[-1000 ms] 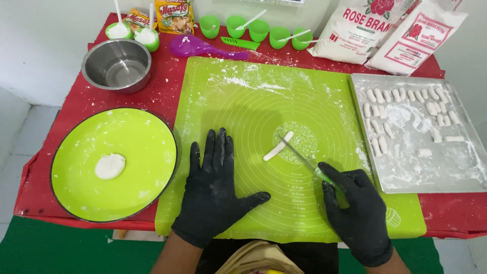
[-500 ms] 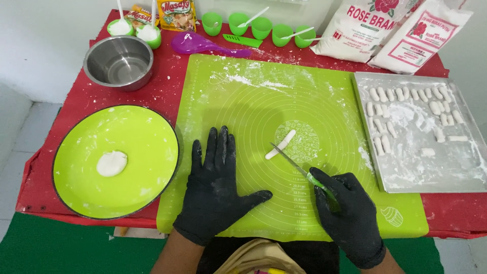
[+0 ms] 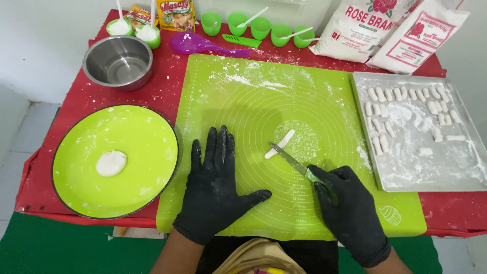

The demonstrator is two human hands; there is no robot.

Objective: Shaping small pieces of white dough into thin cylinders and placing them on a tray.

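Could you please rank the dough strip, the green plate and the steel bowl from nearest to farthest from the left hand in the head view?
From the left hand:
1. Dough strip, just to its right on the mat.
2. Green plate, beside it on the left.
3. Steel bowl, far back left.

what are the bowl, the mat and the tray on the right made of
Bowl: looks like stainless steel, shiny with reflections. Mat: likely silicone, matte lime green, lying flat with printed circles. Tray: seemingly aluminium, dull grey, floured.
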